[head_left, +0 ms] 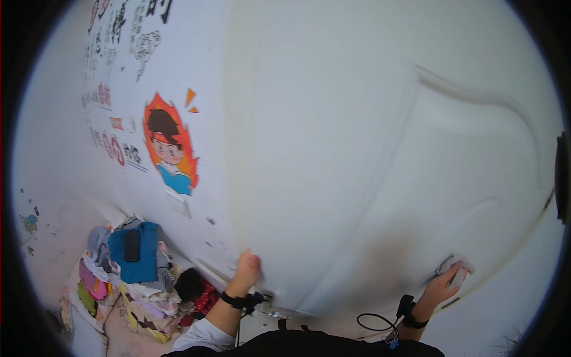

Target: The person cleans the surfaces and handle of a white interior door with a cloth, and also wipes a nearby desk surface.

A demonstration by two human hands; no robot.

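Observation:
A large white door (309, 149) with a raised, curved panel moulding fills the middle and right. My left hand (247, 272) is closed around its left edge, just above a metal door handle (285, 310); the fingers behind the edge are hidden. Low on the right, my right hand (441, 288) grips a crumpled light grey cloth (454, 265) against the door's surface. Each wrist wears a black strap with a small device.
A pile of clothes (163, 309) lies at the lower left, with a black phone (132, 245) on a blue garment (148, 262). The white wall (208, 149) beside the door carries lettering and a cartoon sticker (169, 146). A black cable (372, 315) loops near my right wrist.

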